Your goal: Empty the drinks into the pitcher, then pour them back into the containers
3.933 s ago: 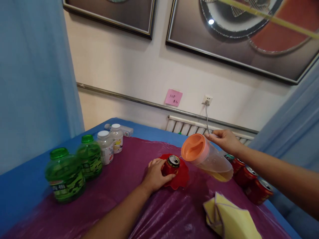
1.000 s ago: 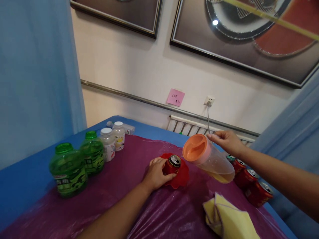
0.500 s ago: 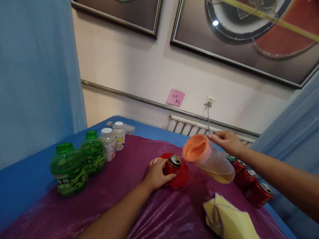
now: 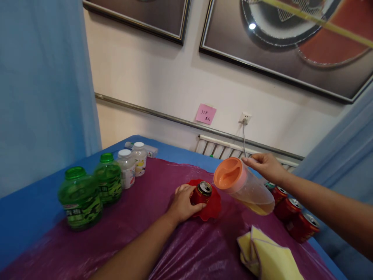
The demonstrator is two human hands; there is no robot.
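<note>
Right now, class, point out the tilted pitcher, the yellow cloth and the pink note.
Tilted pitcher (image 4: 247, 190), head view: on its see-through body.
Yellow cloth (image 4: 271, 252), head view: on its folded middle.
Pink note (image 4: 205, 114), head view: centre of its face.

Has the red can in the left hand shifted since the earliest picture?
No, not visibly: judged against the pink note, the red can in the left hand keeps its place, almost straight below it in the view.

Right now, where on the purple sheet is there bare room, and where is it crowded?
Bare: between the green bottles and left forearm; between the white-capped bottles and left hand. Crowded: right, with held pitcher, red cans and yellow cloth.
</note>
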